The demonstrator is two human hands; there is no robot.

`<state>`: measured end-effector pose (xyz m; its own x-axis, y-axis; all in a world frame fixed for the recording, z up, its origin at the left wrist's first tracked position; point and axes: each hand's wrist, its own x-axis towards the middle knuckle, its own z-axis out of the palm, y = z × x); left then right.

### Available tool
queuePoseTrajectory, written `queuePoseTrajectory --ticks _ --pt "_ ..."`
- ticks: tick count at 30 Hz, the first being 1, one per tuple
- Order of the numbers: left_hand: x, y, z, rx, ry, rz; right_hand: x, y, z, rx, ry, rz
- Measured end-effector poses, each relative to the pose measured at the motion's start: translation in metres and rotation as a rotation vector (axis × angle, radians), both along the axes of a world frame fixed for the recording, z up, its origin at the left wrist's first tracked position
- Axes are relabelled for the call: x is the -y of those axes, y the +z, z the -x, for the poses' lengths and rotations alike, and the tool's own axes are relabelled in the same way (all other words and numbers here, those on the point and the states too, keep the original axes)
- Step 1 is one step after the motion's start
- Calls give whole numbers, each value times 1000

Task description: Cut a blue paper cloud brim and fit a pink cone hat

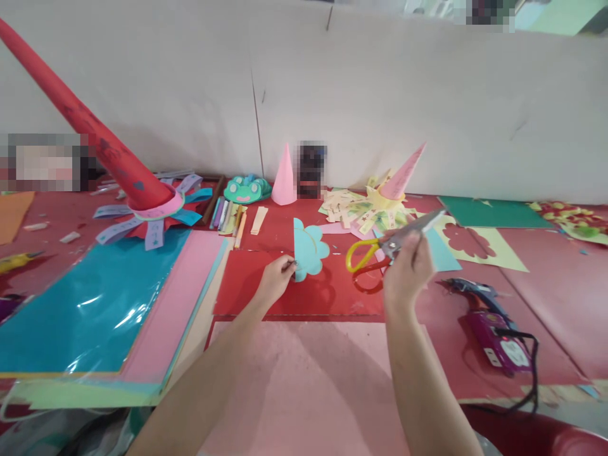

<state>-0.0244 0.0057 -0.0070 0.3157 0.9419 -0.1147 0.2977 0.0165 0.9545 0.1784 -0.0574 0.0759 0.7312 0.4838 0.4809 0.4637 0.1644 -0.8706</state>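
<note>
Between the fingertips of my left hand (278, 278) is the lower left edge of a light blue paper flower (311, 250), folded or cut straight along its left side. A curved line shows on its surface. My right hand (411, 269) grips a pair of scissors (363, 254) round the blades, which point up and to the right. The scissors' yellow and red handle loops face the blue paper. Beneath both hands lies a red sheet (256, 291). The scissors and the paper are apart.
A pink cone (285, 180) stands by the wall. Paper scraps (339, 209) surround another cone (403, 174). Coloured sheets (85, 304) lie left, beneath a tall red cone (123, 158). At right are a glue gun (479, 291) and a purple power strip (501, 345) with a black cord.
</note>
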Motion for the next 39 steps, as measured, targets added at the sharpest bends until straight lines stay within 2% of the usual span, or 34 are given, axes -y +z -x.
queuePoseTrajectory --ticks 3,7,11,14,16,19,23,26,28,34,39 --pt "0 0 0 9 7 2 -8 -17 10 -156 194 91" --pt "1 -1 0 19 4 10 -12 -34 14 -197 365 138" --pt "0 -3 -1 17 11 5 -12 -39 9 -167 551 216" --pt "2 -3 -3 -10 28 -9 -10 -40 8 -281 760 286" --pt "5 -1 -4 -35 38 -19 -8 -41 7 -311 839 295" --pt "8 3 -4 -157 50 -147 -9 -47 6 -359 792 205" --pt "8 3 -5 -328 91 -408 -16 -65 -3 -667 593 64" --pt "7 -1 -7 -456 89 -459 -22 -78 -12 -934 496 33" --pt "6 -4 -8 -531 51 -467 -24 -84 -16 -1012 500 47" --pt "5 -4 -6 -546 0 -489 -23 -83 -10 -1017 500 16" --pt "4 -4 -5 -524 -46 -504 -19 -72 -5 -890 603 2"
